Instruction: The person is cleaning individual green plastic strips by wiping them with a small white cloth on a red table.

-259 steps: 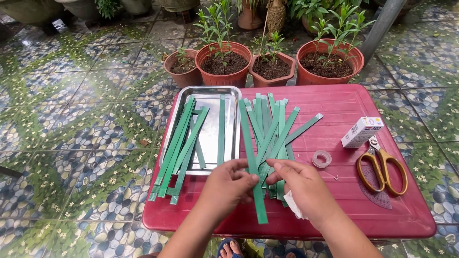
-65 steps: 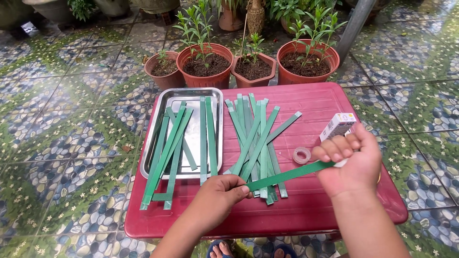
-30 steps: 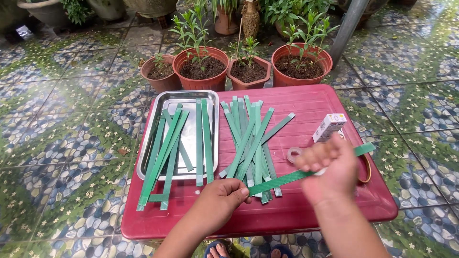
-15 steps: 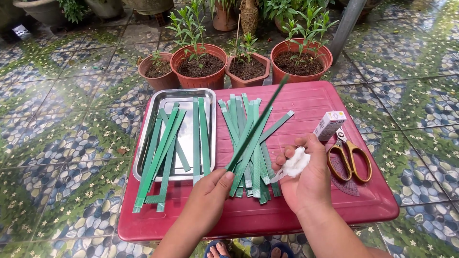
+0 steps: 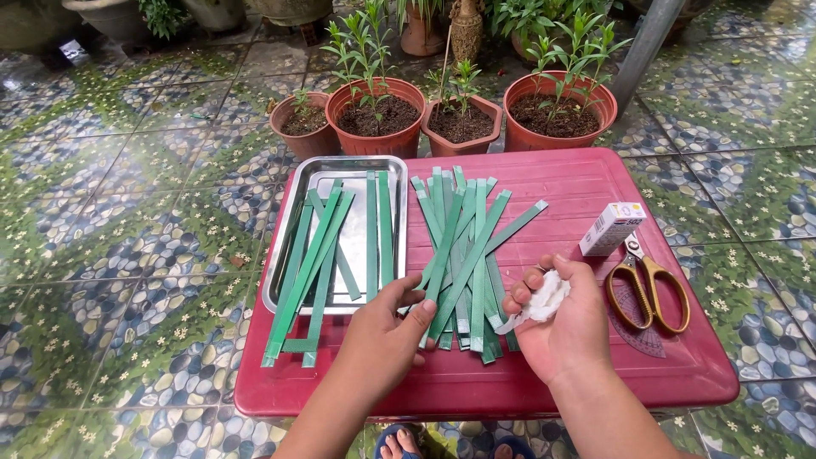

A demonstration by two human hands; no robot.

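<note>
My left hand [image 5: 387, 340] pinches the near end of a long green leaf strip [image 5: 467, 262] that lies across a pile of green strips [image 5: 463, 246] on the red plastic table [image 5: 595, 183]. My right hand [image 5: 561, 327] is curled around a small white wad of cloth or tissue [image 5: 541, 303], just right of the pile. More green strips [image 5: 323, 263] lie in a metal tray [image 5: 344, 170] on the table's left half, some sticking out over its near edge.
A small white box [image 5: 612, 228] and yellow-handled scissors [image 5: 650, 285] lie at the table's right. Several terracotta pots with plants [image 5: 374, 110] stand behind the table on a patterned pebble-tile floor. My feet show under the table's near edge.
The right hand wiped along the strip out to the right, then came back with the white wad. The strip, raised and tilted half a second ago, now lies on the pile.
</note>
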